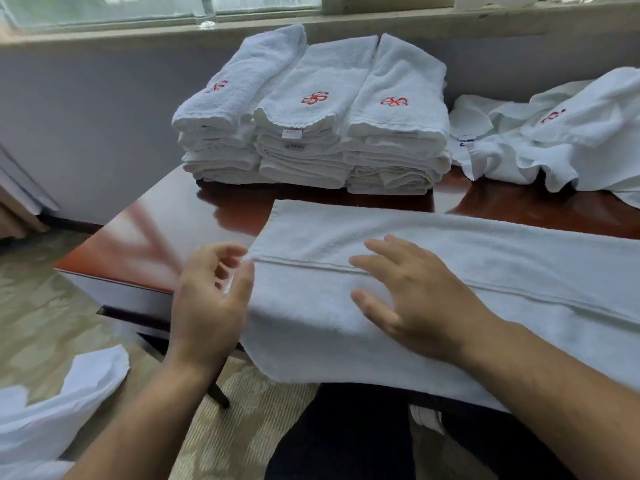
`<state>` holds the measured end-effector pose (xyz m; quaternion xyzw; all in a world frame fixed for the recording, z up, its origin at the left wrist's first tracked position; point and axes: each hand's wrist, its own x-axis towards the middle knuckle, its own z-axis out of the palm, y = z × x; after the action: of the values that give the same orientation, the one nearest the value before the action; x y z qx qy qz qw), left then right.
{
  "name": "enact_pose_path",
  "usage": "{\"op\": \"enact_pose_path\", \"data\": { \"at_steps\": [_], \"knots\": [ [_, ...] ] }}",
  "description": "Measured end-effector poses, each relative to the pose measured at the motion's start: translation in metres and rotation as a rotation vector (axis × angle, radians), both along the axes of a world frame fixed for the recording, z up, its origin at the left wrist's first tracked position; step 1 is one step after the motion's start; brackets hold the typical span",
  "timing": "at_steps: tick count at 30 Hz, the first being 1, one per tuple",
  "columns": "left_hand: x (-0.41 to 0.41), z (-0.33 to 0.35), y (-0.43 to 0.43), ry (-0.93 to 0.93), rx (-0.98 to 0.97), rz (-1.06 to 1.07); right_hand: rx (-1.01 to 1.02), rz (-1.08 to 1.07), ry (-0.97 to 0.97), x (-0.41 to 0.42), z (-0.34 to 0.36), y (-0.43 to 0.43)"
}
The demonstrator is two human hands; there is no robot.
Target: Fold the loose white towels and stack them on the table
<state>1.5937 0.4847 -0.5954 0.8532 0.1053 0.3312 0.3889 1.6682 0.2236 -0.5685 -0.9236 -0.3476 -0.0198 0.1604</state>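
**A:** Where's the towel that's being folded?

**B:** The long white towel (450,271) lies folded lengthwise across the near side of the dark wooden table (156,230). Its near edge hangs over the table towards the person's lap.

**A:** And the hands?

**B:** The right hand (408,299) lies flat on the towel near its left end, palm down and fingers spread, gripping nothing. The left hand (211,299) is at that end. Its fingers are loosely curled and its thumb is against the towel's edge. I see no cloth pinched in it.

**A:** What about the finished ones?

**B:** Three stacks of folded towels (311,116) stand side by side at the far side of the table, touching one another. Each top towel shows a red embroidered emblem.

**A:** Any still loose?

**B:** A rumpled heap of loose towels (554,140) lies just right of the stacks, and more white cloth (52,410) sits low at the left, off the table. A clear glass (207,12) stands on the windowsill behind.
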Motion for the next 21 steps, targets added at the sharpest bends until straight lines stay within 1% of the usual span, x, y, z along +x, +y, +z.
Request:
{"op": "enact_pose_path", "data": {
  "at_steps": [1, 2, 3, 4, 6, 7, 8, 11, 14, 18, 21],
  "knots": [
    [-0.019, -0.008, -0.002, -0.021, -0.087, 0.080, 0.002, 0.031, 0.006, -0.004, 0.000, 0.009],
    [-0.036, -0.017, -0.003, -0.002, -0.166, 0.144, -0.003, 0.058, 0.010, -0.008, -0.001, 0.017],
    [-0.049, -0.027, -0.003, 0.071, -0.224, 0.184, -0.015, 0.082, 0.011, -0.011, -0.001, 0.023],
    [-0.058, -0.037, -0.002, 0.188, -0.267, 0.195, -0.038, 0.102, 0.006, -0.013, -0.002, 0.027],
    [-0.068, -0.052, 0.000, 0.442, -0.364, 0.136, -0.093, 0.130, -0.019, -0.015, -0.004, 0.032],
    [-0.070, -0.056, 0.001, 0.519, -0.419, 0.091, -0.105, 0.138, -0.027, -0.015, -0.004, 0.033],
    [-0.070, -0.059, 0.003, 0.552, -0.472, 0.048, -0.107, 0.141, -0.027, -0.015, -0.005, 0.033],
    [-0.067, -0.056, 0.002, 0.531, -0.619, -0.058, -0.104, 0.149, -0.035, -0.015, -0.005, 0.033],
    [-0.066, -0.051, 0.000, 0.473, -0.854, -0.110, -0.088, 0.176, -0.079, -0.017, -0.005, 0.030],
    [-0.070, -0.044, -0.002, 0.362, -0.960, -0.156, -0.086, 0.244, -0.164, -0.019, -0.006, 0.028],
    [-0.073, -0.034, -0.007, 0.305, -1.087, -0.202, -0.112, 0.276, -0.187, -0.021, -0.005, 0.028]
  ]
}}
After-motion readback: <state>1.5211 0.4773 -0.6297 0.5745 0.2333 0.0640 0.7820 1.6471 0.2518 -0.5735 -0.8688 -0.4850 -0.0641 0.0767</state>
